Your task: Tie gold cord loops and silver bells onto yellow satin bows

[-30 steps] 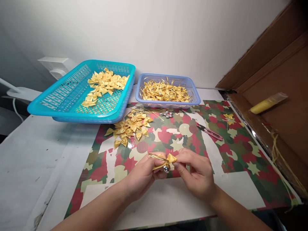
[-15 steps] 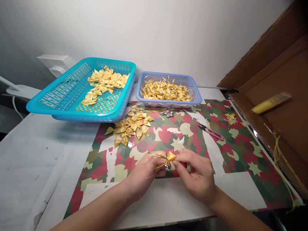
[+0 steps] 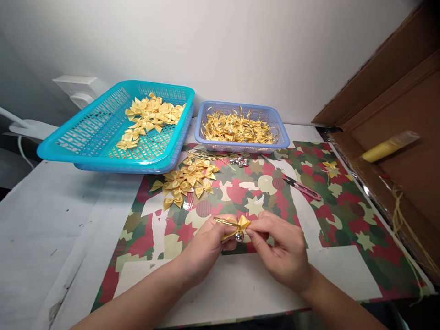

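Between my two hands is a yellow satin ribbon bow (image 3: 244, 222) with a gold wire loop (image 3: 223, 222) and a small silver bell (image 3: 239, 237) hanging below its middle. My left hand (image 3: 212, 240) is closed on the bow's left side, and its thumb lies against the wire. With thumb and index finger, my right hand (image 3: 280, 245) pinches the bow's right tip. Part of the bow is hidden by the left fingers. Beyond my hands lies a loose pile of yellow bows (image 3: 185, 178), near gold wires (image 3: 220, 156) and several silver bells (image 3: 240, 161).
A turquoise basket (image 3: 103, 158) holding bows stands at the left. Behind the bells, a blue basket (image 3: 242, 145) holds bows with wire loops. Pink thread snips (image 3: 304, 188) lie right of centre. A cardboard box (image 3: 395, 101) bounds the right side, with a yellow-filled tube (image 3: 390, 146).
The wire loop has tilted slightly and shifted a little to the right. Both hands keep nearly the same grip on the bow.
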Available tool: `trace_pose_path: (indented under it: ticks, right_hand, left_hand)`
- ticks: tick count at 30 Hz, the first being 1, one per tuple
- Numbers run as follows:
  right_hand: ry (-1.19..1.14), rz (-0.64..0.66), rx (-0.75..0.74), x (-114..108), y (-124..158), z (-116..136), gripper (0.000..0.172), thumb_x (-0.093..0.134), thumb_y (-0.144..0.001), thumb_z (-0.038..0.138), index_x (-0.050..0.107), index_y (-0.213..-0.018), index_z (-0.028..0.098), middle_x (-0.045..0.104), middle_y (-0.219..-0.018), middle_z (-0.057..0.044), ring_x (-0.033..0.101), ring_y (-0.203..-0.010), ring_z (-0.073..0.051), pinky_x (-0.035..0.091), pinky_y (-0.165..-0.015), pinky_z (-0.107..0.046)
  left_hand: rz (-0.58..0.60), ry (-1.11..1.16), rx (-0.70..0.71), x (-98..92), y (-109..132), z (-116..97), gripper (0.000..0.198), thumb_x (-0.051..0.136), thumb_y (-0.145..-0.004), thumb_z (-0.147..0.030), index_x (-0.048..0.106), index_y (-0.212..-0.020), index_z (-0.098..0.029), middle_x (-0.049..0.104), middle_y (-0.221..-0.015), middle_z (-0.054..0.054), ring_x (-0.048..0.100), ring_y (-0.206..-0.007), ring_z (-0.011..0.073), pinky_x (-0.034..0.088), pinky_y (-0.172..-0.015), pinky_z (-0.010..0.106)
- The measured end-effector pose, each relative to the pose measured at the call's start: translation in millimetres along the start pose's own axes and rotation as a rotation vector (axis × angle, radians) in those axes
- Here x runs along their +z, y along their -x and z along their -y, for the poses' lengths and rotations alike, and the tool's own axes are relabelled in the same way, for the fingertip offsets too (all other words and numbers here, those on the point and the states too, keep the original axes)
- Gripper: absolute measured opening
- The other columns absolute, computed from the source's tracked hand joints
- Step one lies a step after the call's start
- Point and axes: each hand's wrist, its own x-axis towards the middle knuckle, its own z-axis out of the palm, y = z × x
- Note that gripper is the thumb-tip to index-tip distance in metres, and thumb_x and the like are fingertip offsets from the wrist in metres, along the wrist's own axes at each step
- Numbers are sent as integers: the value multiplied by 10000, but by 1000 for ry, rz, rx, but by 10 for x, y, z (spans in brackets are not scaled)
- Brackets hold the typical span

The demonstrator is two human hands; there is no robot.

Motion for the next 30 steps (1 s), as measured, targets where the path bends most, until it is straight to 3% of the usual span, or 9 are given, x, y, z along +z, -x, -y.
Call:
trace_pose_path:
  ticks: [15, 20, 25, 30]
  right_hand:
    - [-27, -8, 76, 32, 24, 8, 154, 540, -846, 68, 615, -792, 191, 575, -589, 9, 447, -518, -110, 375, -489, -252]
    - [-178, 18, 279, 54, 26, 1, 143, 550, -862, 129, 609, -745, 188, 607, -612, 4, 496, -529, -109, 401, -492, -238]
    - [-482, 70, 536, 70, 29, -6, 142, 571, -877, 207, 610, -741, 189, 603, -639, 14, 537, -565, -101, 459, -518, -205]
    - [-661, 97, 641, 85, 17, -29, 165, 608, -877, 270, 604, -734, 188, 560, -613, 34, 506, -539, -78, 444, -519, -187]
  left_hand:
    - [-29, -2, -21, -8, -11, 56, 208, 522, -708, -216, 376, -562, -189, 286, -572, -61, 196, -560, 99, 172, -531, 268]
    - [-30, 43, -5, 17, -14, 70, 214, 511, -715, -248, 358, -574, -197, 265, -559, -70, 187, -544, 97, 165, -527, 274]
    - [-48, 4, -3, 34, 0, 54, 254, 488, -725, -290, 329, -547, -203, 258, -548, -66, 200, -553, 105, 184, -538, 276]
    - [-25, -39, 3, 43, 10, 27, 242, 463, -724, -288, 334, -537, -204, 266, -544, -63, 218, -560, 109, 205, -543, 269]
